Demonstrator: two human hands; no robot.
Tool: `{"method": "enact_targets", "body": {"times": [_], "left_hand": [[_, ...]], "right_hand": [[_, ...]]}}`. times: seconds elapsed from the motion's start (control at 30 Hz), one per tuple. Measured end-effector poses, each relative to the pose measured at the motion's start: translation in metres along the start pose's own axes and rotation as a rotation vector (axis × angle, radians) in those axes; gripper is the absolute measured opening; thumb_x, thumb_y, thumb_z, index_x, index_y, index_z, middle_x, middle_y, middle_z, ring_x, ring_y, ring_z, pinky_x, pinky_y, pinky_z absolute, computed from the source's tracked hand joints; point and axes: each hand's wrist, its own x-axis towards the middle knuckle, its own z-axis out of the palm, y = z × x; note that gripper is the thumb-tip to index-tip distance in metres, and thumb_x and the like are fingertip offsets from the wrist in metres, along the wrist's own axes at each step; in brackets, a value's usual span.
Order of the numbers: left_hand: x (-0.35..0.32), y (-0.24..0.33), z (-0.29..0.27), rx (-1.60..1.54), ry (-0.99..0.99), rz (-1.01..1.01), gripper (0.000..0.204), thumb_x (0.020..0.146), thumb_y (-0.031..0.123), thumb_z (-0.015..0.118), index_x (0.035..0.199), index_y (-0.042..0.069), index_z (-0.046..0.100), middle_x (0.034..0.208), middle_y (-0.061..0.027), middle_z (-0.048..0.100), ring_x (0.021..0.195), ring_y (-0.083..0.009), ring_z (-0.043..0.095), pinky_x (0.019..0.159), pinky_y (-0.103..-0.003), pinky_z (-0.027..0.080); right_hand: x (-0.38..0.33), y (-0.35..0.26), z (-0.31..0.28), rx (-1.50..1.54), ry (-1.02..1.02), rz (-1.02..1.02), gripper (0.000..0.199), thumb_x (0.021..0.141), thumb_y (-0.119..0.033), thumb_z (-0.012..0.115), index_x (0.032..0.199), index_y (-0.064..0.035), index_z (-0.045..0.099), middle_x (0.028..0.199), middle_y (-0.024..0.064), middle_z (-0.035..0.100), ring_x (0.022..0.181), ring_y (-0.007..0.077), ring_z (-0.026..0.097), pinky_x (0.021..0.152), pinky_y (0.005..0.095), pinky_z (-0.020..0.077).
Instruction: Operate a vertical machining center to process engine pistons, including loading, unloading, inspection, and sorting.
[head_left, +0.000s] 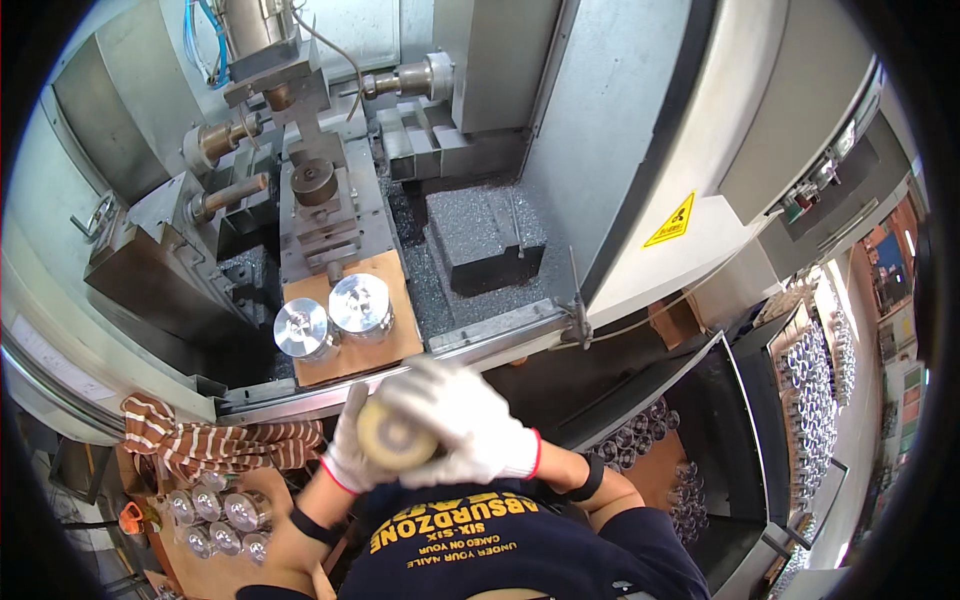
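Both my hands wear white knitted gloves with red cuffs and are together just in front of the machine's front edge. My left hand (pixel 347 447) grips the side of a round yellowish part with a greyish ring at its centre (pixel 398 436). Over the top and right side of that part lies my right hand (pixel 465 425), its fingers curled and smeared by motion. What exactly the part is I cannot make out. Just beyond the hands, two shiny round metal pieces, like pistons (pixel 303 329) (pixel 361 306), stand side by side on a brown board (pixel 400 345).
The machine's fixture (pixel 315 185) stands behind the board, with spindles on both sides. Metal chips cover a block (pixel 480 230) at right. A striped cloth (pixel 200 440) hangs at the front left. Several shiny pieces (pixel 245 510) sit lower left; more fill racks (pixel 810 400) at right.
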Motion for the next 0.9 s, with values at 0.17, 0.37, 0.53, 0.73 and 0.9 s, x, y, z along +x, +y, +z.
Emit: {"method": "enact_targets", "body": {"times": [0.17,0.37,0.53,0.73,0.9], "left_hand": [[-0.018,-0.126,-0.066,-0.741,-0.104,0.034,0.072,0.088,0.064,0.057,0.128,0.003,0.056,0.12,-0.0241,0.06,0.113,-0.0409,0.058,0.098,-0.054,0.049],[-0.051,-0.152,-0.069,-0.865,0.346,0.191,0.063,0.093,0.058,0.052,0.12,0.002,0.059,0.113,-0.0234,0.06,0.109,-0.0389,0.057,0.098,-0.053,0.048],[-0.068,-0.149,-0.052,-0.926,0.35,0.276,0.062,0.097,0.058,0.044,0.119,0.002,0.06,0.117,-0.0241,0.058,0.109,-0.0392,0.057,0.097,-0.054,0.049],[-0.08,-0.137,-0.059,-0.84,0.181,0.357,0.06,0.096,0.057,0.047,0.118,0.002,0.06,0.114,-0.0235,0.061,0.107,-0.0401,0.059,0.097,-0.053,0.049],[-0.093,-0.109,-0.078,-0.721,0.076,0.446,0.061,0.092,0.054,0.056,0.123,0.002,0.057,0.117,-0.0245,0.061,0.11,-0.0441,0.06,0.097,-0.057,0.051]], "right_hand": [[-0.107,0.07,0.025,0.669,0.048,0.748,0.052,0.084,-0.029,0.073,0.128,-0.0027,0.062,0.117,0.0114,0.067,0.113,0.024,0.062,0.099,0.0352,0.0481],[-0.192,0.207,0.015,0.022,0.792,0.986,0.049,0.087,-0.026,0.077,0.124,0.0005,0.06,0.11,0.015,0.068,0.098,0.0289,0.066,0.09,0.0382,0.05],[-0.157,0.195,-0.008,-0.51,0.782,0.658,0.021,0.087,-0.019,0.075,0.103,-0.0067,0.07,0.067,0.0109,0.066,0.054,0.0293,0.064,0.054,0.0406,0.0482],[-0.049,0.096,-0.067,-0.287,0.968,0.163,0.051,0.085,-0.011,0.074,0.132,-0.0007,0.056,0.11,0.0123,0.065,0.092,0.0202,0.063,0.081,0.0327,0.0505],[0.076,0.07,-0.047,0.47,0.23,0.494,0.048,0.092,-0.023,0.07,0.132,-0.0003,0.055,0.1,0.0111,0.066,0.088,0.0149,0.062,0.084,0.0288,0.0499]]}}
